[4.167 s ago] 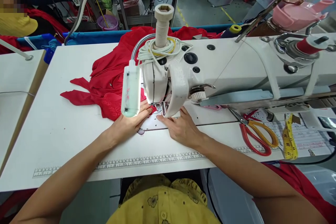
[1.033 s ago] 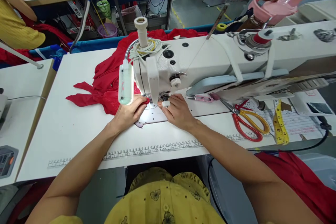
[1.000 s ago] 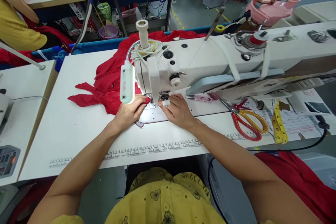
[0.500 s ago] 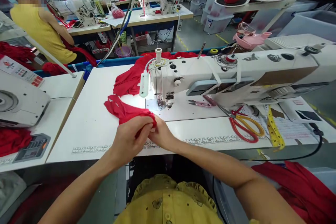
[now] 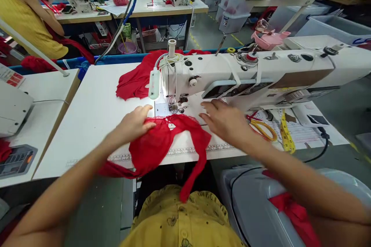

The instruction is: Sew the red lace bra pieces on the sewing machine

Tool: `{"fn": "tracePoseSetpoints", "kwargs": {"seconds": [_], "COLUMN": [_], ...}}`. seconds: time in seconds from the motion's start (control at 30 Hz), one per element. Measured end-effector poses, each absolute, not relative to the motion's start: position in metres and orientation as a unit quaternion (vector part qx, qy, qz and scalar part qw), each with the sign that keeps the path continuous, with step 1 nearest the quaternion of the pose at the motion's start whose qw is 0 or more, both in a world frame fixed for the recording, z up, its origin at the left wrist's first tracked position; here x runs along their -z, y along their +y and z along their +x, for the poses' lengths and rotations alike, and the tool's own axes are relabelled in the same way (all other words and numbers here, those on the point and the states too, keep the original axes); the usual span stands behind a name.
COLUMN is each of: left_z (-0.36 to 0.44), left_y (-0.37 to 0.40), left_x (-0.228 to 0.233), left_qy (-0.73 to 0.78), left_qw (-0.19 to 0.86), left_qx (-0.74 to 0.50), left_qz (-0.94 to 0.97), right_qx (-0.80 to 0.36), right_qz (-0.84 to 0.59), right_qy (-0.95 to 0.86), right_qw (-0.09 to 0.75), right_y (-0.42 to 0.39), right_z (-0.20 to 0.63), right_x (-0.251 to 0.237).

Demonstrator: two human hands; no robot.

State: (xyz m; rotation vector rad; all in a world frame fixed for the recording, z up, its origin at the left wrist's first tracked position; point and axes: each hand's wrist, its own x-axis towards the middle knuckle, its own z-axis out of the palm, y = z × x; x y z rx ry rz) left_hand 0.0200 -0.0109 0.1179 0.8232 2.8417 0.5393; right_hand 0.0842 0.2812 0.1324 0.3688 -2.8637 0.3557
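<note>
Head view, garment: a red lace garment piece (image 5: 162, 142) lies on the near edge of the white sewing table (image 5: 95, 104), directly in front of the needle area; one strap hangs over the table edge toward the person's lap.
Head view, long axis: the piece runs roughly left to right along the table's printed ruler, its bulk under and to the right of the left hand.
Head view, left hand (image 5: 135, 123): palm down, resting on the left upper edge of the garment, fingers loosely spread and flat; it pins the cloth rather than grips it.
Head view, right hand (image 5: 224, 117): hovers just beyond the garment's right end, fingers extended and apart, holding nothing; it is blurred, so contact with the table cannot be told.
Head view, nearer hand: the left hand touches the garment; the right is near but apart.
Head view, sewing machine (image 5: 246, 73): stands behind both hands, its lamp (image 5: 154, 83) lit beside the needle.
Head view, surroundings: scissors (image 5: 262, 127) and a yellow tape measure (image 5: 286, 137) lie to the right; a heap of red fabric (image 5: 136, 79) lies behind the machine head.
</note>
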Motion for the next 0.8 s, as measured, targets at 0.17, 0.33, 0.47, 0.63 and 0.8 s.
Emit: {"fn": "tracePoseSetpoints", "kwargs": {"seconds": [0.17,0.33,0.47,0.63,0.8], "left_z": [0.081,0.081,0.056,0.051,0.05], "left_y": [0.029,0.004,-0.015,-0.02,-0.03], "left_x": [-0.049,-0.03,-0.034,-0.038,-0.046], "left_qy": [0.92,0.891,0.853,0.838,0.807], "left_qw": [-0.117,-0.035,0.002,0.01,0.052], "left_qx": [-0.234,-0.155,-0.142,-0.151,-0.145], "left_qz": [0.292,0.425,0.502,0.524,0.57], "right_qx": [-0.133,-0.084,-0.088,-0.333,-0.35], "right_qz": [0.149,0.178,0.21,0.202,-0.032], "right_qy": [-0.963,-0.968,-0.96,-0.919,-0.933], "right_qw": [0.181,0.158,0.165,0.063,0.081], "right_y": [0.245,0.264,0.258,0.266,0.337], "right_z": [0.124,0.148,0.163,0.16,0.127], "right_x": [-0.068,-0.057,-0.06,-0.063,-0.099]}}
